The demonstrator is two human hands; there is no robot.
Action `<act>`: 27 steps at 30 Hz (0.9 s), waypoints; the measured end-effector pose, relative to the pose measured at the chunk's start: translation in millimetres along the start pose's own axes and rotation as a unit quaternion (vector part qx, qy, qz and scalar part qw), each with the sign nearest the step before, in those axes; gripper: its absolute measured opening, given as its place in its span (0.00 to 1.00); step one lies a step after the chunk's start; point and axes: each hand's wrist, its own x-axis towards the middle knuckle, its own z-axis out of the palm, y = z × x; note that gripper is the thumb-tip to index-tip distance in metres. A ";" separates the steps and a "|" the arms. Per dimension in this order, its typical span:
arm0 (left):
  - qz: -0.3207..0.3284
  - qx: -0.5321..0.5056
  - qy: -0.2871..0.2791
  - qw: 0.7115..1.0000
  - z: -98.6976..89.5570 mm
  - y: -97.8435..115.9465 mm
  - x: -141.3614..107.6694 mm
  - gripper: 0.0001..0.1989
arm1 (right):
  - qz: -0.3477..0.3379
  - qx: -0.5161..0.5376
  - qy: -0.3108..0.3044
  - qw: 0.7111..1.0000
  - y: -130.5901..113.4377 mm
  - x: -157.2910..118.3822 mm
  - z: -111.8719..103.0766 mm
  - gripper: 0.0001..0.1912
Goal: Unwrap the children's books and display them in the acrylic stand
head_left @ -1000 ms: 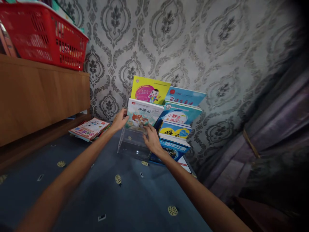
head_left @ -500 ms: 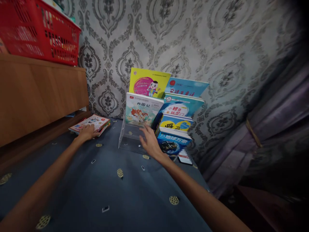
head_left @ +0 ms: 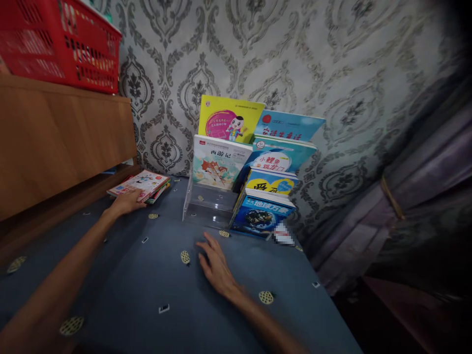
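My left hand [head_left: 127, 200] rests at the front edge of a small book stack [head_left: 147, 183], its fingers on the top cover; whether they grip a book is unclear. Over the dark blue cloth, my right hand [head_left: 216, 263] is open with its fingers apart, holding nothing. Beyond it stands a clear tiered rack [head_left: 206, 216]. On the rack's left side are a yellow book [head_left: 228, 120] and, in front of it, a white-green book [head_left: 217, 164]; several blue and yellow books [head_left: 261, 216] fill its right side.
A red basket [head_left: 88, 54] sits on a wooden cabinet [head_left: 66, 142] at the left. Right of the rack lies a blurred-out flat item [head_left: 283, 235]. A purple curtain [head_left: 365, 226] hangs at the right, and patterned wallpaper covers the wall behind.
My right hand has drawn back from the rack toward me, over the cloth. My left hand has shifted slightly to the left at the stack. The view has moved a little.
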 end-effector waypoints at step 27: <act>-0.029 -0.009 0.081 0.996 -18.4 -7.1 -19.8 0.25 | 0.043 0.033 0.019 0.998 11.4 -13.2 12.6 0.15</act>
